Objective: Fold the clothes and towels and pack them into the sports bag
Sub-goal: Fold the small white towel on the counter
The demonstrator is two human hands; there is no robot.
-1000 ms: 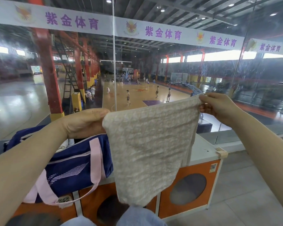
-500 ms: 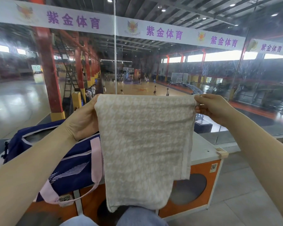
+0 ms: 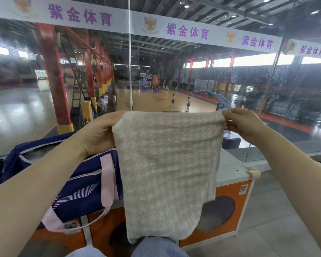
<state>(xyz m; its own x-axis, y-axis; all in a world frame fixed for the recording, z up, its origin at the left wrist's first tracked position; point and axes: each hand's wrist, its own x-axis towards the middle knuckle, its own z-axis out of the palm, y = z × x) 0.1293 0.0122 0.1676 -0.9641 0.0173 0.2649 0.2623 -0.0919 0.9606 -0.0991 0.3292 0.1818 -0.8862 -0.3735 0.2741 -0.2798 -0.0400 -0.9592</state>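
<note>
Towel (image 3: 167, 175) hides left hand's (image 3: 98, 134) fingers.

From my feed, the towel (image 3: 167, 171) hides my left hand's (image 3: 98, 134) fingertips, the sports bag's (image 3: 67, 186) right end and the cabinet's (image 3: 232, 173) middle. The bag's interior is too dim to read.

Beige houndstooth woven towel (image 3: 167, 173) hanging vertically by its top corners, navy sports bag with pink straps (image 3: 72, 184) unzipped, behind-left
</note>
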